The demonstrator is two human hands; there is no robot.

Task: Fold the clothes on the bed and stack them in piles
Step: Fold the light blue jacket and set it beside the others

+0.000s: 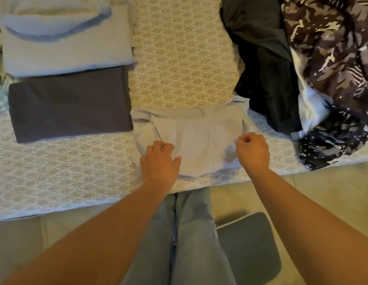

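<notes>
Patterned cream bedding point(179, 58) covers the bed, and below its near edge a tiled floor point(323, 192) shows, with a grey mat point(248, 247) on it beside the person's jeans point(191, 233).

From the head camera, a pale blue garment point(191, 128) lies partly folded on the bedding, directly under both hands. The left hand point(160, 159) rests on its left part with the fingers curled down into the cloth; it seems to grip the fabric, but the fingertips are hidden. The right hand point(253, 151) is at the right edge of the same garment, fingers curled closed and pinching a bit of the light cloth.

To the left of the left hand, a little farther on the bed, lies a folded dark grey garment point(70, 105). Just beyond it, touching its far edge, is a folded light blue garment point(63, 38).

Beyond the right hand, a heap of black clothing point(261, 68) lies unfolded. To the right of that is a crumpled camouflage-patterned fabric point(333, 58), with a piece of white cloth point(310, 112) between them.
</notes>
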